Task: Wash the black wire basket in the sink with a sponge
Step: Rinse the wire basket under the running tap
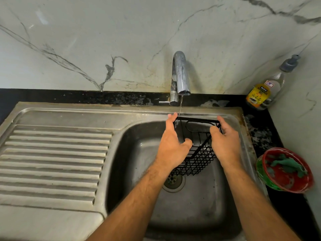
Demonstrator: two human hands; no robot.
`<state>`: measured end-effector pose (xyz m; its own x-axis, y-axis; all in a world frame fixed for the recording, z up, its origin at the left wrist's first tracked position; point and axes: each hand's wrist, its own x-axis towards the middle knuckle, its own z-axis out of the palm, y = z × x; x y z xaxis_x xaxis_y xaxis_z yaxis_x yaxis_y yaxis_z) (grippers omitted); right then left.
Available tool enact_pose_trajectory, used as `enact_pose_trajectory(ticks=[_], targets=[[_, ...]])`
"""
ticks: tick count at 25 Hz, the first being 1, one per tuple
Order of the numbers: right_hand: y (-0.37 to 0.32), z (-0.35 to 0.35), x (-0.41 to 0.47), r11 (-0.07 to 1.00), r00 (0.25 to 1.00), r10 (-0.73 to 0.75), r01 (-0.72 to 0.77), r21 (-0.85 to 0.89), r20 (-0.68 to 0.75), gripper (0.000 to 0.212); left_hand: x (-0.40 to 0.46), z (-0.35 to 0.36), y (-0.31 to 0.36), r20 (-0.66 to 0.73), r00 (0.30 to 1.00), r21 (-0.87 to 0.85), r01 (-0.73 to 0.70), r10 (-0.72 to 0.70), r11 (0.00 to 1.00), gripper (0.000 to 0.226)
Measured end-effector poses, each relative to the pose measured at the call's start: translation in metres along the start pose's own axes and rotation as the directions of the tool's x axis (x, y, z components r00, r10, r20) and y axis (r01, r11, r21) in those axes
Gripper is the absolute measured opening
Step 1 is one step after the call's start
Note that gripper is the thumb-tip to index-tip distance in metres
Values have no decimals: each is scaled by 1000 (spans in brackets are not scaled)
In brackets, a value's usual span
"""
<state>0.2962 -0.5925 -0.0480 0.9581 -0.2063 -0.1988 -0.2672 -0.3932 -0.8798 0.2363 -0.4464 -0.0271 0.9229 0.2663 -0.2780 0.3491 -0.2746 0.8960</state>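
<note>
Fingers [171, 119] of both hands grip black wire basket [198, 153].

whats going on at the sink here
A person holds a black wire basket over the steel sink basin with both hands: the left hand grips its left side, the right hand its right side. A thin stream of water runs from the chrome tap onto the basket's top rim. The green scrubbing sponge lies unused in a red bowl on the black counter, near a bottle of dishwash gel.
</note>
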Motion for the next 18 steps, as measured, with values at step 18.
enact_pose_trajectory(ticks=[18], targets=[[-28, 48, -33, 984, 987, -119, 132, -123, 104, 63, -6, -55, -39, 42, 993, -12, 113, -112, 994, 84]])
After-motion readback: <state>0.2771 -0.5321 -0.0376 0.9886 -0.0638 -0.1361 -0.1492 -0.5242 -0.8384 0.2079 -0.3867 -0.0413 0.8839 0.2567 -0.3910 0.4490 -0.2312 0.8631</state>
